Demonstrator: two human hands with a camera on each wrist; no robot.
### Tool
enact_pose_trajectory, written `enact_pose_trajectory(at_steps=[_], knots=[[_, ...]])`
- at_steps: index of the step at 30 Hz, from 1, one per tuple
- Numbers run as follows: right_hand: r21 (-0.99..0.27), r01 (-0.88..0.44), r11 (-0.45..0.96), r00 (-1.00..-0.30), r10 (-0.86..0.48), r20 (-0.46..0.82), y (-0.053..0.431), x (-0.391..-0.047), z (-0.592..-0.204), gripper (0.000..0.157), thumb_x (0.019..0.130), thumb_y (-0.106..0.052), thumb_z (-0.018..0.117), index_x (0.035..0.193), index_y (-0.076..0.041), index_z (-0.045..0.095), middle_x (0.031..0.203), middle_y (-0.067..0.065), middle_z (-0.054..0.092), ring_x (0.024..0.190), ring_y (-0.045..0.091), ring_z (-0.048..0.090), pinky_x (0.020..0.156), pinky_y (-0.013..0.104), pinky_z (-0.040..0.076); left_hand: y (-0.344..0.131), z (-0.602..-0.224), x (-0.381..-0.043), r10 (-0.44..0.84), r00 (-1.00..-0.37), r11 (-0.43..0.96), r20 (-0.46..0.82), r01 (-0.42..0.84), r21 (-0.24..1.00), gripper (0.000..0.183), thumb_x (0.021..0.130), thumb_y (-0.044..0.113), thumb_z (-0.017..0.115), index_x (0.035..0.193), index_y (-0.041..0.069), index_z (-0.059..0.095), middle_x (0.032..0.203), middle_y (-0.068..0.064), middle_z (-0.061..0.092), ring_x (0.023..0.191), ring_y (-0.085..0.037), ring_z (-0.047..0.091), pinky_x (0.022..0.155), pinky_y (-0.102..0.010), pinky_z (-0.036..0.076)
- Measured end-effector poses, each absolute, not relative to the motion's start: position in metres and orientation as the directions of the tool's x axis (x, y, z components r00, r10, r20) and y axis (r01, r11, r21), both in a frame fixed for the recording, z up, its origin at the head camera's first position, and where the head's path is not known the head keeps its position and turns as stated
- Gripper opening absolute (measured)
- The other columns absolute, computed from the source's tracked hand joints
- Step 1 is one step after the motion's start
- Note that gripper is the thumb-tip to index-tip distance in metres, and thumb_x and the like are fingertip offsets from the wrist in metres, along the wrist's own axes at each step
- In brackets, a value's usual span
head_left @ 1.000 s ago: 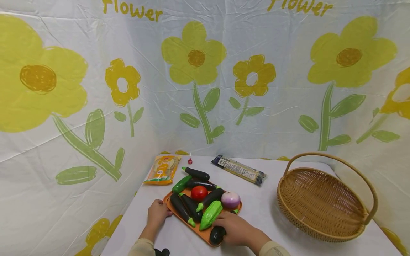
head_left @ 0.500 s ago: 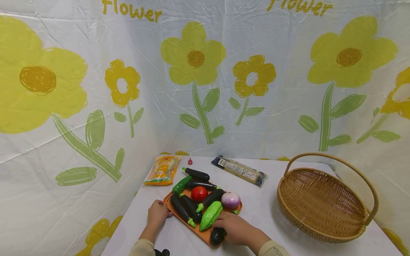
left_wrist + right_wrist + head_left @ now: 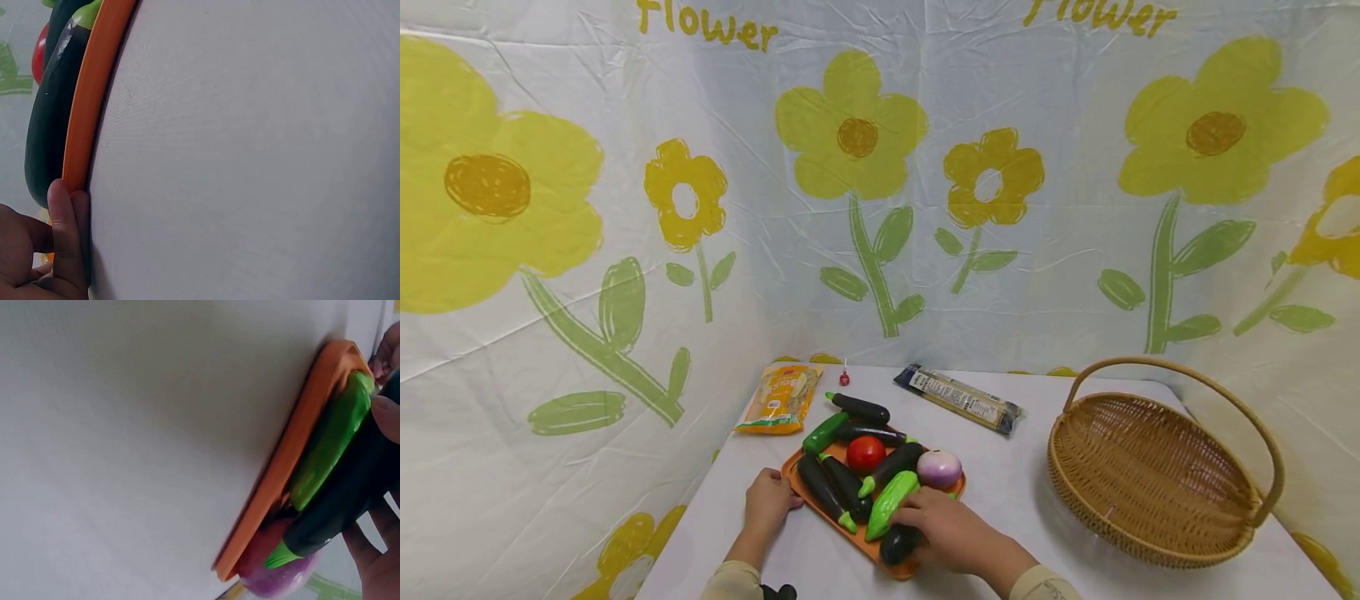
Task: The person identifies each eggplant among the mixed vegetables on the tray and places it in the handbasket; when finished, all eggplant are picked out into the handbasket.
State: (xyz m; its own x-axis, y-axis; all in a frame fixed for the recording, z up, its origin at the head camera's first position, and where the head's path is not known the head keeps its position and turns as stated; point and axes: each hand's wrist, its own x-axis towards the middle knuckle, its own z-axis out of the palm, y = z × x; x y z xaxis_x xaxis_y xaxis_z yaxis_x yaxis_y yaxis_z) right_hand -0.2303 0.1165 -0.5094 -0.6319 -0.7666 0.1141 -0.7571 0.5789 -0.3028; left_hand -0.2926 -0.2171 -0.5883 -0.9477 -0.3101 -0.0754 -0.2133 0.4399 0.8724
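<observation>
My right hand (image 3: 951,529) grips a dark eggplant (image 3: 350,487) with a green stem end. In the right wrist view the thumb lies on one side and the fingers pass round the other. The eggplant is tilted over the near corner of the orange tray (image 3: 94,94). At the tray's left corner, my left hand (image 3: 766,502) pinches the rim between thumb and fingers. On the tray lie several more eggplants (image 3: 823,487), a light green bitter melon (image 3: 891,506), a red tomato (image 3: 866,454), a purple onion (image 3: 940,469) and a dark green vegetable (image 3: 823,433).
To the right stands a wicker basket (image 3: 1150,475) with a tall handle. Behind the tray are an orange snack bag (image 3: 780,400), a red lollipop (image 3: 844,377) and a long clear packet (image 3: 958,400). A flowered cloth (image 3: 880,250) hangs round the white table.
My right hand has risen slightly, and the eggplant in it has shifted a little left and up over the tray corner. My left hand stays at the tray.
</observation>
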Motion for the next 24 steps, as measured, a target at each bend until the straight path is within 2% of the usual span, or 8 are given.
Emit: enact_pose_trajectory(at_steps=[6,13,18,24], knots=[[-0.293,-0.747,0.596,-0.655,-0.735,0.175,0.128,-0.232,-0.498,0.044,0.082,-0.026,0.086,0.123,-0.022,0.070,0.117,-0.005,0.062,0.109,0.014,0.057,0.098,0.036,0.051,-0.216,-0.588,-0.292,-0.312,-0.948,0.440,-0.069,-0.209,0.873,0.027,0.098,0.003,0.047,0.115,-0.018,0.049,0.079,-0.016,0.062,0.057,-0.015,0.069,0.055,-0.028,0.057],[-0.239,-0.774,0.586,-0.633,-0.723,0.276,0.146,-0.232,-0.486,0.047,0.078,-0.022,0.088,0.121,-0.017,0.070,0.118,0.001,0.063,0.107,0.019,0.060,0.094,0.041,0.052,-0.215,-0.587,-0.291,-0.319,-0.946,0.447,-0.062,-0.208,0.870,0.028,0.097,0.003,0.046,0.115,-0.018,0.049,0.084,-0.020,0.063,0.057,-0.015,0.068,0.054,-0.028,0.057],[-0.264,-0.747,0.610,-0.665,-0.694,0.276,0.155,-0.232,-0.477,0.046,0.079,-0.019,0.087,0.121,-0.017,0.069,0.121,-0.001,0.062,0.111,0.020,0.060,0.096,0.043,0.052,-0.215,-0.587,-0.292,-0.325,-0.944,0.461,-0.053,-0.207,0.863,0.027,0.096,0.003,0.047,0.114,-0.018,0.050,0.087,-0.022,0.064,0.056,-0.015,0.068,0.054,-0.028,0.056],[-0.249,-0.720,0.647,-0.693,-0.656,0.299,0.165,-0.233,-0.462,0.047,0.079,-0.016,0.087,0.123,-0.020,0.070,0.118,0.000,0.063,0.110,0.021,0.060,0.092,0.043,0.054,-0.215,-0.588,-0.292,-0.323,-0.945,0.470,-0.049,-0.205,0.858,0.026,0.096,0.003,0.047,0.112,-0.017,0.051,0.087,-0.022,0.064,0.056,-0.014,0.068,0.054,-0.028,0.056]])
